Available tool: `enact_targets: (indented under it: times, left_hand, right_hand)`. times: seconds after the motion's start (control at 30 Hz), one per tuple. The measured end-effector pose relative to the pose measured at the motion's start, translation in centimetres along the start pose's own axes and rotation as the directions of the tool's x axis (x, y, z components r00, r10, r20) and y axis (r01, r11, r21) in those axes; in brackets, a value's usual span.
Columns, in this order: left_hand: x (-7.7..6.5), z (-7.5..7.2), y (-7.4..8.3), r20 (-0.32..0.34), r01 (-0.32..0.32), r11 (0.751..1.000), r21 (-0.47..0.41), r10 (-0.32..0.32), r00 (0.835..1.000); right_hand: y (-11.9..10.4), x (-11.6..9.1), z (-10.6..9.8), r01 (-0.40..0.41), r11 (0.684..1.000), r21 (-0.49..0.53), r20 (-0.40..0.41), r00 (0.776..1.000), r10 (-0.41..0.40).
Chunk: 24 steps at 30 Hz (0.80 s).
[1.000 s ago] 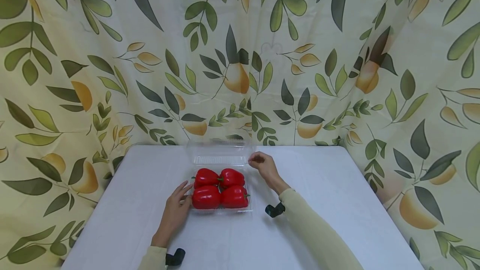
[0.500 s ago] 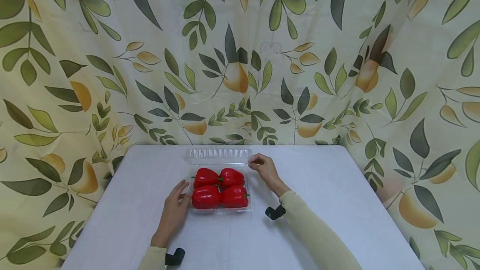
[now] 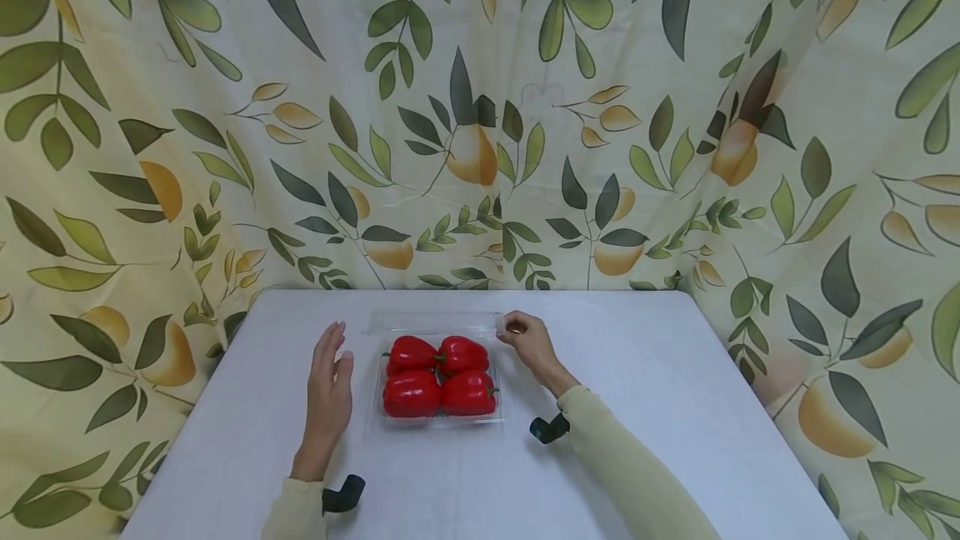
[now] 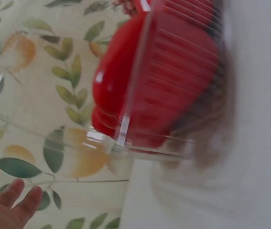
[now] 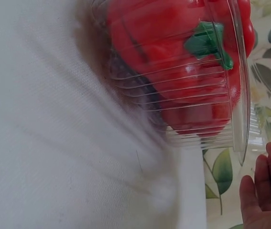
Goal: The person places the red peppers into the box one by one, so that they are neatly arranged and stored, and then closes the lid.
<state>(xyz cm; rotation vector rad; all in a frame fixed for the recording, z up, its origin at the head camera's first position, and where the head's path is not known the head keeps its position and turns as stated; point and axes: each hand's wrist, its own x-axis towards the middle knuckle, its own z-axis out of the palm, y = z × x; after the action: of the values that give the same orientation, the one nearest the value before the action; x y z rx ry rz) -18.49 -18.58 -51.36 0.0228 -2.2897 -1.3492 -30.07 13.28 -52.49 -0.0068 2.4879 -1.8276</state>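
Note:
Several red bell peppers (image 3: 412, 394) with green stems sit in a clear plastic clamshell box (image 3: 442, 421) on the table. The box's clear lid (image 3: 435, 323) stands raised along its far side. At the lid's right corner, my right hand (image 3: 531, 344) pinches the edge between thumb and fingers. My left hand (image 3: 326, 390) is held up to the left of the box, apart from it, fingers straight. The left wrist view shows its fingertips beyond the ribbed box wall (image 4: 183, 62). In the right wrist view, a stemmed pepper (image 5: 173, 62) shows through the ribs.
A white cloth (image 3: 637, 373) covers the table. Behind and to both sides hangs a leaf-and-fruit patterned curtain (image 3: 480, 107). A dark camera mount (image 3: 550, 427) sticks out from the right wrist and another (image 3: 345, 493) from the left.
My left hand has left the box's left side and moved up and left. The lid has swung in its tilt at the back, with my right hand staying at its corner.

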Motion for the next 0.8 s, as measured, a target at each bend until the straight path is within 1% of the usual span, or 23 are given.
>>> enact_targets:
  times: [0.17, 0.23, 0.3, 0.47, 0.63, 0.8]
  left_hand:
    - [0.6, -0.3, 1.5, 0.035, -0.092, 0.996, 0.000, 0.092, 0.995]
    - [0.7, -0.2, 1.9, 0.046, -0.110, 0.994, -0.005, 0.110, 0.993]
    - [0.6, 0.0, 1.9, 0.054, -0.115, 0.993, -0.008, 0.115, 0.992]
    - [0.1, 0.4, 1.4, 0.056, -0.091, 0.996, 0.004, 0.090, 0.994]
    - [-0.5, 0.5, 1.0, 0.026, -0.075, 0.997, -0.024, 0.076, 0.997]
    - [-0.9, 0.5, 0.7, 0.015, -0.048, 0.998, -0.045, 0.049, 0.999]
  right_hand:
    - [0.1, -0.2, 0.1, 0.013, 1.000, -0.015, -0.009, 1.000, -0.013]
    - [0.1, -0.2, 0.1, 0.025, 0.999, -0.027, -0.011, 1.000, -0.025]
    - [0.2, -0.3, 0.1, 0.034, 0.999, -0.034, -0.013, 0.999, -0.034]
    - [0.3, -0.4, 0.2, 0.059, 0.998, -0.031, -0.022, 0.998, -0.060]
    - [0.3, -0.7, 0.3, 0.071, 0.997, -0.039, -0.026, 0.997, -0.072]
    - [0.4, -1.0, 0.2, 0.089, 0.995, -0.050, -0.027, 0.996, -0.090]
